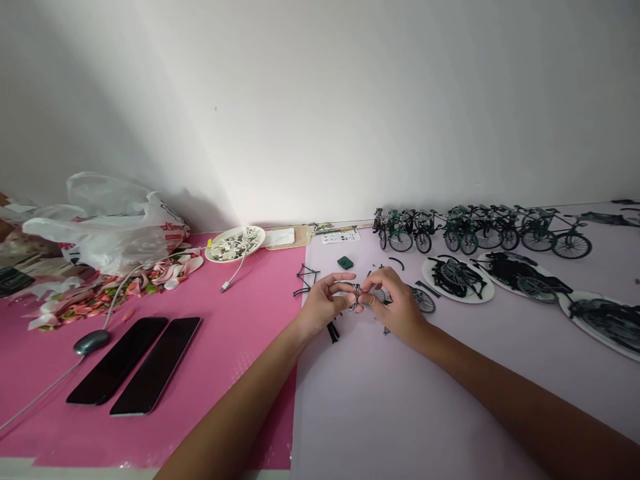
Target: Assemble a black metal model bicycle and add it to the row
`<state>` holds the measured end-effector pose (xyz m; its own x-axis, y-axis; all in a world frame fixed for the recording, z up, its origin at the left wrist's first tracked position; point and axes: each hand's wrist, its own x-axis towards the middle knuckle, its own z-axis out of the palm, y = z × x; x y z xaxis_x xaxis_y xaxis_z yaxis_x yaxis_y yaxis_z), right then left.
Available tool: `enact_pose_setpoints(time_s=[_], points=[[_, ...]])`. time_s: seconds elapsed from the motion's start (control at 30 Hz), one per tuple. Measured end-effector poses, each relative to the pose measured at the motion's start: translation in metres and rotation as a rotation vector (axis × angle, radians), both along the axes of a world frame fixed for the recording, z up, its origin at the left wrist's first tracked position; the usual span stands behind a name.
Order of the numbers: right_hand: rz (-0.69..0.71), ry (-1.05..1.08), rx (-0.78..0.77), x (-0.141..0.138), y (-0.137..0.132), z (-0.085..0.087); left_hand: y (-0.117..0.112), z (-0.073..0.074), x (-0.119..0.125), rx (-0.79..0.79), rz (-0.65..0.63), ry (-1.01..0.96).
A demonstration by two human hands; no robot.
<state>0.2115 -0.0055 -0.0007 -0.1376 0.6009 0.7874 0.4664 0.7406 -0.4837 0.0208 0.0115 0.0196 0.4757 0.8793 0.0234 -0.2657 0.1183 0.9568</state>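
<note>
Between my two hands is a small dark-and-light model bicycle part (357, 298), mostly covered by fingertips. My left hand (327, 300) pinches it from the left, and my right hand (393, 303) pinches it from the right with thumb and forefinger. Left of my left hand lies a dark bicycle frame (306, 277) on the pale sheet. Just beyond the hands sits a small green block (345, 263). A spoked wheel (423, 299) lies by my right hand, partly hidden. Below my left hand are small black strips (333, 331).
Assembled model bicycles (473, 227) stand in a row along the wall. White plates (487, 294) of black parts lie to the right. On the pink left side are two phones (155, 367), a mouse-shaped device (91, 342), a plate of pale pieces (235, 245) and a plastic bag (120, 233).
</note>
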Motion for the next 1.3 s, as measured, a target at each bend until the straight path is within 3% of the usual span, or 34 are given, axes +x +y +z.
enact_pose_setpoints(time_s=[0.4,0.9,1.07,1.3], points=[[0.003,0.043,-0.110,-0.0023,-0.0013,-0.0065,-0.0008,0.0033,-0.0012,0.148,0.031,0.134],[0.079,0.011,-0.163,-0.0026,-0.0028,-0.0043,0.0023,0.0008,-0.0067,0.098,-0.045,0.069],[0.029,0.052,-0.187,-0.0022,-0.0015,-0.0077,-0.0003,0.0029,-0.0044,0.035,-0.039,0.064],[0.009,0.041,-0.141,-0.0031,-0.0044,0.0000,0.0006,0.0017,-0.0012,-0.169,-0.014,-0.050]])
